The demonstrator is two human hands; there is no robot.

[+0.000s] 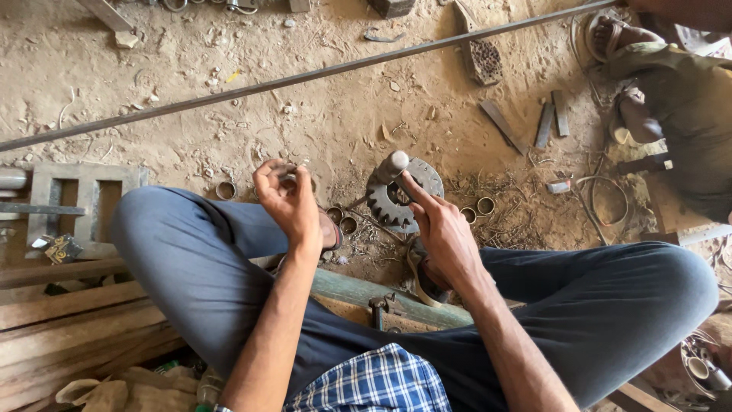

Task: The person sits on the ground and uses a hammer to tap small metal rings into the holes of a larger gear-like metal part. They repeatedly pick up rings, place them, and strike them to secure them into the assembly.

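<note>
Head view looks down on a seated person's crossed legs above a dirt floor. Right hand [442,229] rests its fingers on a toothed gear [390,202], gripping a grey cylindrical handle [393,164] at the gear's 12 o'clock. Left hand [288,200], at the gear's 9 o'clock, pinches a small metal piece [290,174]. Short metal rings [476,210] lie at 3 o'clock.

Dusty dirt floor [320,114] of a workshop, scattered with metal parts

A long thin rod [305,76] crosses the floor at a slant. Near the middle a toothed gear [385,206] sits on a round plate [427,174], with small metal rings [486,205] lying beside it. Flat steel offcuts [550,118] lie to the right, wooden planks [69,320] at lower left
</note>
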